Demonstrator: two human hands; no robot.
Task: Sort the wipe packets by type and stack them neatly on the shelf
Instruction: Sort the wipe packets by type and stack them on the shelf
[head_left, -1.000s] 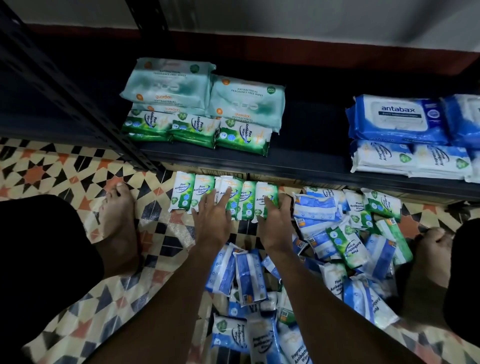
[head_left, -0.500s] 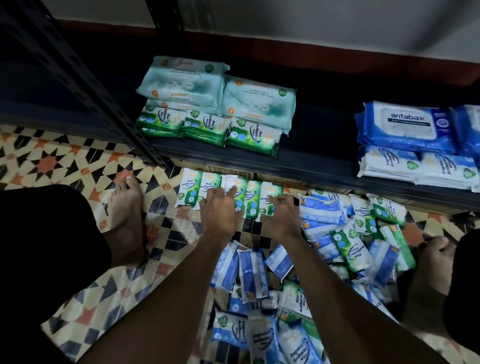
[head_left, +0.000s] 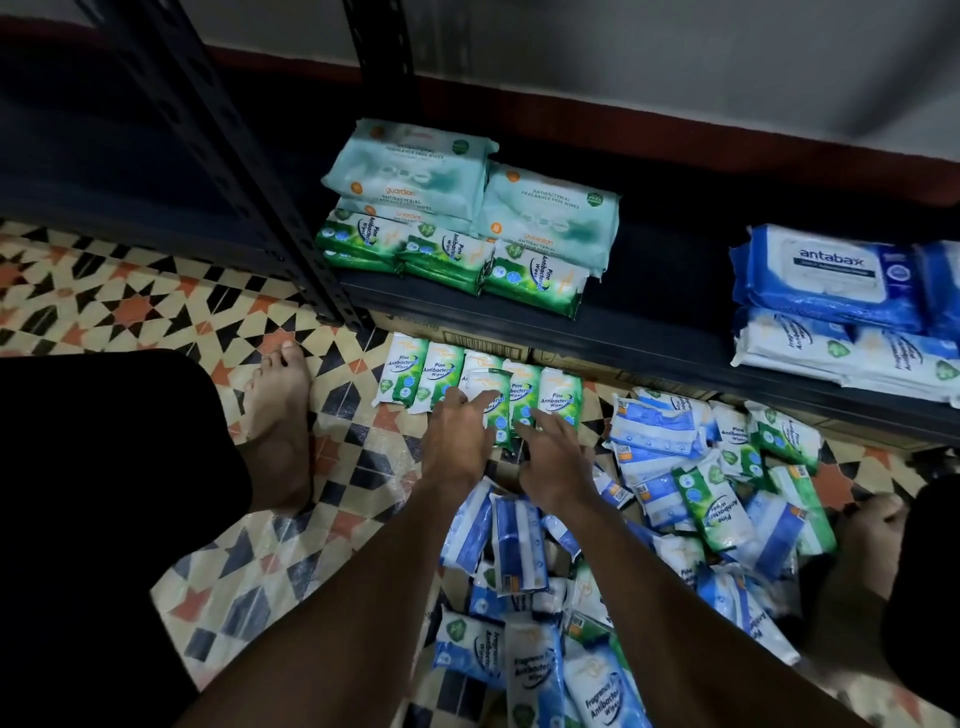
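Drawn back toward the body since half a second ago, off the upper faces of the packets and down to their near ends: left hand (head_left: 457, 441) and right hand (head_left: 556, 460), close together but not touching. On the left hand, fingers nearly straight and spread wide, tips resting on the middle green packet (head_left: 491, 397), which lies a bit over its neighbours; nothing gripped. On the right hand, fingers loosely stretched toward the left, tips at the lower edge of the next packets; no clear pinch to see. Row of green pine packets (head_left: 415, 374) side by side on the floor tiles (head_left: 156, 312), just in front of the shelf (head_left: 649, 338). On the shelf at left, more green packets (head_left: 535, 280) in a front line, with pale teal guardian packs (head_left: 550, 218) behind them. At right on the shelf, blue antabax packs (head_left: 826, 275) stacked above white-blue packets (head_left: 841, 358). Right of the hands and under the forearms, a mixed heap of blue and green packets (head_left: 675, 467) on the floor. Bare foot (head_left: 280, 426) left of the row, near it but apart.
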